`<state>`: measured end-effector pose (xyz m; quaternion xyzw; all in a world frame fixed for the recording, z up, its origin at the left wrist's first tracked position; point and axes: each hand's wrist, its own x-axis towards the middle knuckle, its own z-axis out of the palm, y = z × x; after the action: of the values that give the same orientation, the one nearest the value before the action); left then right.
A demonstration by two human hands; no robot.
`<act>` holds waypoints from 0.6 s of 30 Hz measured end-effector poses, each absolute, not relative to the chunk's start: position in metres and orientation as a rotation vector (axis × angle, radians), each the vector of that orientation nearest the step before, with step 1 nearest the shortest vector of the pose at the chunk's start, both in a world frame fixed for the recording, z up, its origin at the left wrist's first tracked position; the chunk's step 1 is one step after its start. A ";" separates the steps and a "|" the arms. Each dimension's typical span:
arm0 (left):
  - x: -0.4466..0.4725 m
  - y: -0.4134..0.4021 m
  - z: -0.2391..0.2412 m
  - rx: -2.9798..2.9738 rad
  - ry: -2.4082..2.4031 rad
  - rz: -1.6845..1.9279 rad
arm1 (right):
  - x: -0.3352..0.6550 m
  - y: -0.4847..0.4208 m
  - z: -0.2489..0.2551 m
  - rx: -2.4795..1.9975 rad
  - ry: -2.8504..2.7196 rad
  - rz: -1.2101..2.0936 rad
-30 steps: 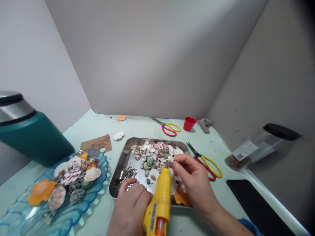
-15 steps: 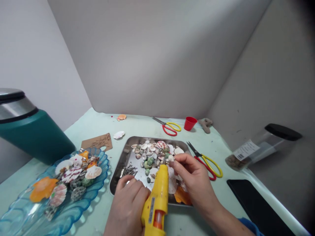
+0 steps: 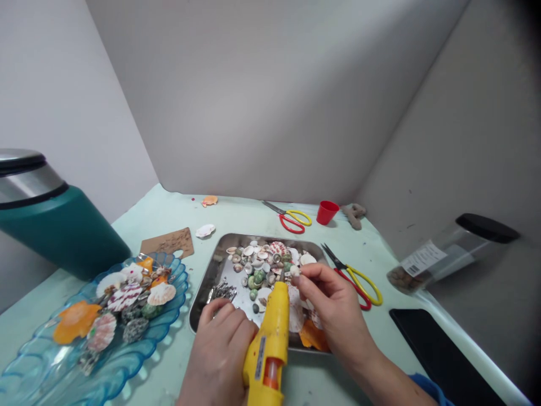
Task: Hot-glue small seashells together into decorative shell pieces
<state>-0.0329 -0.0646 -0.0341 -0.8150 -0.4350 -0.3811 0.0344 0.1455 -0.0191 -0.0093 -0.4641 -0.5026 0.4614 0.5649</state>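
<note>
The left hand [image 3: 222, 352] is wrapped round a yellow glue gun [image 3: 276, 321], its nozzle pointing away over the metal tray [image 3: 230, 274]. Just beyond, the right hand [image 3: 332, 299] pinches a small pale shell [image 3: 295, 271] between thumb and fingers, close beside the nozzle; whether they touch, I cannot tell. Farther back lie red-and-yellow scissors [image 3: 292, 220] and a red cup [image 3: 327, 212].
</note>
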 end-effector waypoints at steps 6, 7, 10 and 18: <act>-0.032 -0.065 -0.035 -2.522 -1.320 -1.156 | 0.146 -0.019 -0.009 -1.097 -1.181 1.088; -0.033 -0.065 -0.036 -2.516 -1.321 -1.155 | 0.146 -0.019 -0.009 -1.095 -1.186 1.090; -0.033 -0.065 -0.038 -2.524 -1.312 -1.155 | 0.146 -0.020 -0.010 -1.091 -1.191 1.094; -0.035 -0.065 -0.036 -2.547 -1.298 -1.140 | 0.146 -0.019 -0.010 -1.078 -1.194 1.116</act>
<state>-0.0352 -0.0649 -0.0359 -0.8272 -0.4215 -0.3702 0.0321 0.1465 -0.0195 -0.0105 -0.4567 -0.5063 0.4731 0.5578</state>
